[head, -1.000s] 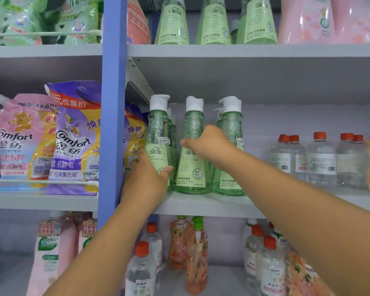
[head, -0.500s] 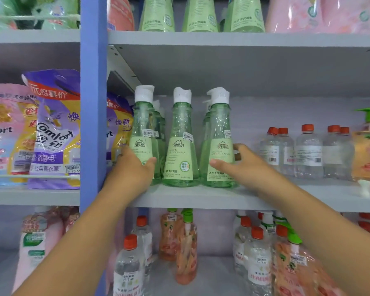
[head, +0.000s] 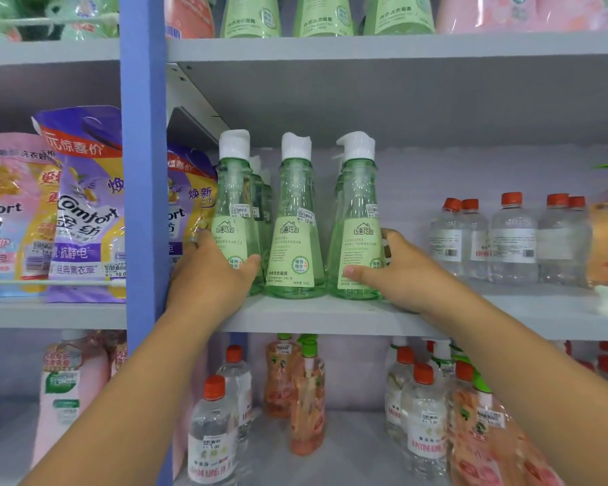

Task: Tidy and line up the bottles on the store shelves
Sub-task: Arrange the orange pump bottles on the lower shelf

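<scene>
Three green pump bottles with white caps stand in a front row on the middle shelf (head: 313,315), with more green bottles behind them. My left hand (head: 211,278) wraps the base of the left green bottle (head: 234,212). My right hand (head: 397,271) grips the lower part of the right green bottle (head: 357,219), thumb across its label. The middle green bottle (head: 295,226) stands upright between them, untouched.
A blue upright post (head: 143,170) stands left of the bottles, with Comfort refill pouches (head: 85,212) beyond it. Clear bottles with orange caps (head: 513,240) fill the shelf's right side. Orange and clear bottles (head: 306,391) sit on the lower shelf.
My right hand left the middle bottle's neck and came down onto the right bottle's lower body. My left hand stays on the left bottle. The camera view has shifted a little.
</scene>
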A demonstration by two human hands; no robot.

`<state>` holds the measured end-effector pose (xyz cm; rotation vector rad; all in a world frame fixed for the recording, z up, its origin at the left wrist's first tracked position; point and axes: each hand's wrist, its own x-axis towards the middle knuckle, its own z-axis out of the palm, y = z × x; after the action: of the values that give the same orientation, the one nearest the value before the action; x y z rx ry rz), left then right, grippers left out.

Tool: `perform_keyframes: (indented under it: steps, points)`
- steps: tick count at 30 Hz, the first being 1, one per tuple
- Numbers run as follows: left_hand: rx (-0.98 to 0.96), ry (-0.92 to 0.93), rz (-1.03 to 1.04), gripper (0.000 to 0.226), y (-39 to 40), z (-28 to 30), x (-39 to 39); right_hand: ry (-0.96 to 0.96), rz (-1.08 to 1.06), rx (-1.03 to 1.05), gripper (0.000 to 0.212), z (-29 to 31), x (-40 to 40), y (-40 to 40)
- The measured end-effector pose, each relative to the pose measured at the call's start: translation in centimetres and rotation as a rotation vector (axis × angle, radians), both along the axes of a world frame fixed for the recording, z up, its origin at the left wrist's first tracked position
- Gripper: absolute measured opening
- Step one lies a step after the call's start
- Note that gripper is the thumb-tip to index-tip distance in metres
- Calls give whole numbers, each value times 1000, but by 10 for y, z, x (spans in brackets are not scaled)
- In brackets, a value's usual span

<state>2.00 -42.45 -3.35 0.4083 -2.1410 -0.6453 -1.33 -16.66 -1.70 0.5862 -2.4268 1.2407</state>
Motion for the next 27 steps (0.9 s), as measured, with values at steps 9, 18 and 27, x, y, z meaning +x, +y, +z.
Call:
perform_keyframes:
  steps: [9,18,27]
  points:
    - [5,32,13,83,4,-1,2,-28,-22,30,58,-3,-3,3]
    - [-1,20,16,88,8,-1,6,-5,-34,61,55,-3,-1,3]
    - [-144,548,-258,54,94,-10,25,123,-51,-108,77,6,20,35]
